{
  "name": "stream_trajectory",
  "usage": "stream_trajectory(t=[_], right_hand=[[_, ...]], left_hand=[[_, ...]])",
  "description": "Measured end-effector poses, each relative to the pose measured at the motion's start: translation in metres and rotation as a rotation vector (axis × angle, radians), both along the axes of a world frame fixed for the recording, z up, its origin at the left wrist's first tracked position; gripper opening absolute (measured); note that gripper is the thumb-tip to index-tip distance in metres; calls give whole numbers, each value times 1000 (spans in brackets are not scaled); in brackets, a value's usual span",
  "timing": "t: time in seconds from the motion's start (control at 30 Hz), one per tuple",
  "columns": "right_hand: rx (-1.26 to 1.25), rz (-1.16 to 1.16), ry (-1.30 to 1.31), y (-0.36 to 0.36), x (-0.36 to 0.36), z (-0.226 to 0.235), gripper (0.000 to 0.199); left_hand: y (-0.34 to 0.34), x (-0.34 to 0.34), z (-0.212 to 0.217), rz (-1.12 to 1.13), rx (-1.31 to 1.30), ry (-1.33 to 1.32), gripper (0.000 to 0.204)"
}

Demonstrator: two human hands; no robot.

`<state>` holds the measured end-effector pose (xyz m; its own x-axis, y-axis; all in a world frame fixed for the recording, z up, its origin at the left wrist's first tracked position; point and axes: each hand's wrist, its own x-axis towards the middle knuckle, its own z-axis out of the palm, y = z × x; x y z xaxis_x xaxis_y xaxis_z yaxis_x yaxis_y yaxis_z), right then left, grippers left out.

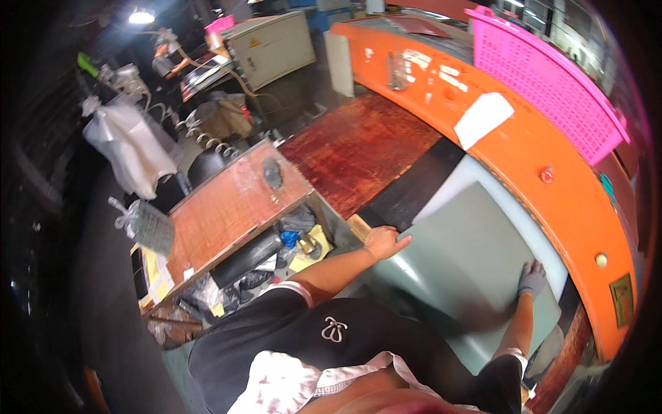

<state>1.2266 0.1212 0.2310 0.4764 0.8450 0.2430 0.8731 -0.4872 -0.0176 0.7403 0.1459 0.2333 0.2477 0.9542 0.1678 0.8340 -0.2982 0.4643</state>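
Head: pink basket [552, 84] beyond sheet [469, 238]

Fisheye view from head; looks forward and down; left hand [383, 243], right hand [532, 279] near

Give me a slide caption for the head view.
Left hand at the edge of a grey-green sheet, gloved right hand on it, beside an orange machine.

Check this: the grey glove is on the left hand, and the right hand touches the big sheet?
Not quite: the left hand is bare; the head view shows the grey glove on the right hand, which does touch the big sheet.
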Motion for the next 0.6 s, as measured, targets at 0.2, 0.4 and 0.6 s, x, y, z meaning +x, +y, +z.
stream_trajectory(t=[0.2,0.4,0.6], right_hand=[[-4,-21,-10,-43,-36,-4,48],[-100,-45,35,-101,-80,7,53],[-24,-48,55,-159,-117,-1,51]], left_hand=[[0,1,3,-2,4,15,58],[0,-2,1,-38,1,7,57],[0,-7,-3,-91,50,5,58]])
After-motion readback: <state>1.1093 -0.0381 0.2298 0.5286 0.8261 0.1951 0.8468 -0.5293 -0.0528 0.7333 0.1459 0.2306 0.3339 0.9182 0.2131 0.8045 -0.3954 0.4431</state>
